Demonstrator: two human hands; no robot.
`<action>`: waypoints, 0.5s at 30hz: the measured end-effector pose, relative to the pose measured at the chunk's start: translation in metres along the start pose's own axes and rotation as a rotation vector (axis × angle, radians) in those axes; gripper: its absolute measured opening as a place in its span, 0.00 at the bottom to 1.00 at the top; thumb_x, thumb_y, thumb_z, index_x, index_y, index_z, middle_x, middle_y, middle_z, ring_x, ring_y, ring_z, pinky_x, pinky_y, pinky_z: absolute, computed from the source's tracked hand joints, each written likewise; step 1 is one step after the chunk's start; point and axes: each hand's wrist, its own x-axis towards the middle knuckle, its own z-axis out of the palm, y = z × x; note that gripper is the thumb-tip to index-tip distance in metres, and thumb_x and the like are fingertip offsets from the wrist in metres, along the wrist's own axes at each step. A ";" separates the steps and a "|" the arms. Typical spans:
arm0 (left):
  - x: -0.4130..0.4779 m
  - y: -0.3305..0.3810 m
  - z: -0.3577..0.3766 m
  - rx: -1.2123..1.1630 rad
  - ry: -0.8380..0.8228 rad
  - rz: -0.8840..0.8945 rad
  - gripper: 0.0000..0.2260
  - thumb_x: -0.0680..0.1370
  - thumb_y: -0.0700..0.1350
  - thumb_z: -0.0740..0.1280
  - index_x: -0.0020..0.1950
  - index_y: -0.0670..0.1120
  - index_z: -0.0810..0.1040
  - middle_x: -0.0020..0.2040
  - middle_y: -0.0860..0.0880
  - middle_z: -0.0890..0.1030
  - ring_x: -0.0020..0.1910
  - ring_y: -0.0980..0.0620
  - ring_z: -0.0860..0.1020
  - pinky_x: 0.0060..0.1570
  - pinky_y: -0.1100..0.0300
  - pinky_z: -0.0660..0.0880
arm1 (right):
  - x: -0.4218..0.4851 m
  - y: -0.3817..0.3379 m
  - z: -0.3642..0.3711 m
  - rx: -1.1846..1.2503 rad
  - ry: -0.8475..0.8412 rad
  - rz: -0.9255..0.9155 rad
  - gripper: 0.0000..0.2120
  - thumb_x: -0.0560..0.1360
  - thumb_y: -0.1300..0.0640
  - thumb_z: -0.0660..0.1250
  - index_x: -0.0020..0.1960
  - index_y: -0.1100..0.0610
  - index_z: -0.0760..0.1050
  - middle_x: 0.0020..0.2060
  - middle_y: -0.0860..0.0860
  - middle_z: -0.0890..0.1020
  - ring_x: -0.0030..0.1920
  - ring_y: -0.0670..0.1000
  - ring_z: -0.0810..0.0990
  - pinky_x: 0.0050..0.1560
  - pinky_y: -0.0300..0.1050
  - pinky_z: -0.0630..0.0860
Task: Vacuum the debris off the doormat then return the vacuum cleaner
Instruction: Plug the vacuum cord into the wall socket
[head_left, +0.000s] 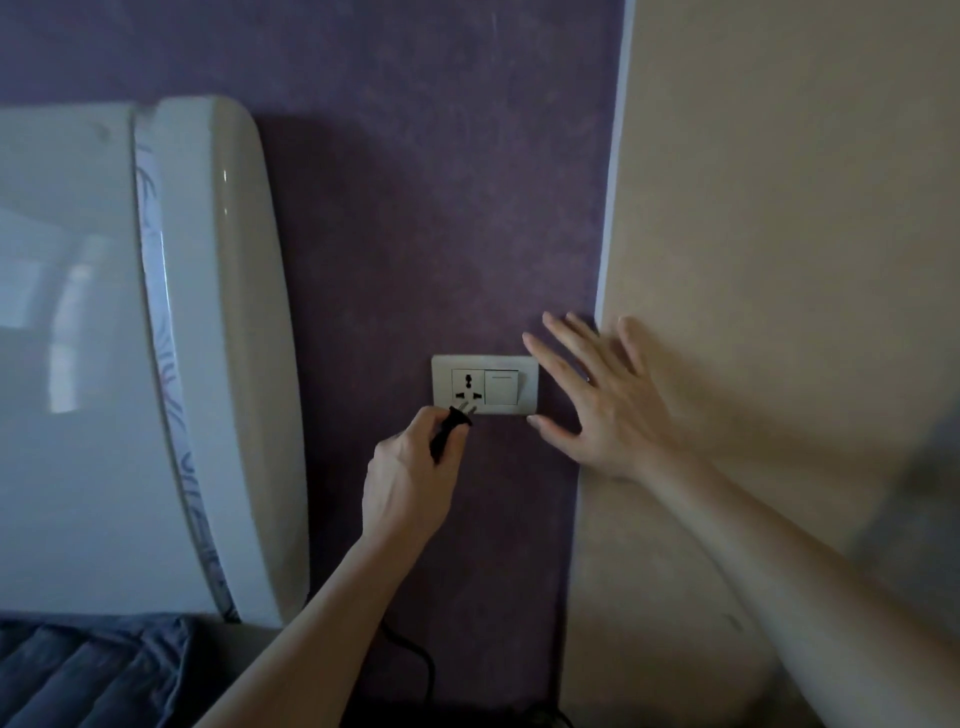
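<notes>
My left hand (408, 475) grips a black plug (453, 423) whose two metal pins point up at the white wall socket plate (484, 385). The pins lie just below the socket holes, outside them. A black cord (415, 660) hangs down from the plug under my left forearm. My right hand (597, 395) is spread with straight fingers, flat on the wall right of the plate, beside its white rocker switch (502, 387). The vacuum cleaner and the doormat are out of view.
A white glossy appliance (130, 364) with a rounded edge hangs on the purple wall (415, 208) at the left. A beige wall (779, 208) meets the purple one at the right. Dark blue fabric (88, 670) lies at the bottom left.
</notes>
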 end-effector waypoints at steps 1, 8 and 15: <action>0.001 -0.001 0.001 0.022 0.013 -0.011 0.07 0.80 0.56 0.65 0.55 0.56 0.78 0.40 0.58 0.81 0.35 0.57 0.80 0.36 0.51 0.81 | 0.000 0.002 0.004 -0.017 -0.008 0.003 0.38 0.77 0.38 0.64 0.82 0.50 0.59 0.82 0.53 0.61 0.82 0.55 0.59 0.80 0.63 0.46; 0.015 -0.005 0.013 0.096 0.086 0.040 0.09 0.79 0.53 0.67 0.52 0.49 0.80 0.33 0.55 0.80 0.30 0.56 0.79 0.32 0.56 0.78 | -0.003 0.008 0.025 -0.162 0.069 -0.050 0.39 0.74 0.35 0.64 0.82 0.48 0.62 0.82 0.54 0.61 0.81 0.54 0.60 0.80 0.61 0.44; 0.022 -0.002 0.020 0.118 0.132 0.113 0.08 0.78 0.48 0.70 0.44 0.45 0.80 0.26 0.54 0.76 0.23 0.56 0.75 0.24 0.62 0.74 | -0.002 0.009 0.039 -0.234 0.220 -0.083 0.35 0.75 0.35 0.63 0.79 0.47 0.68 0.79 0.52 0.67 0.79 0.54 0.66 0.80 0.62 0.49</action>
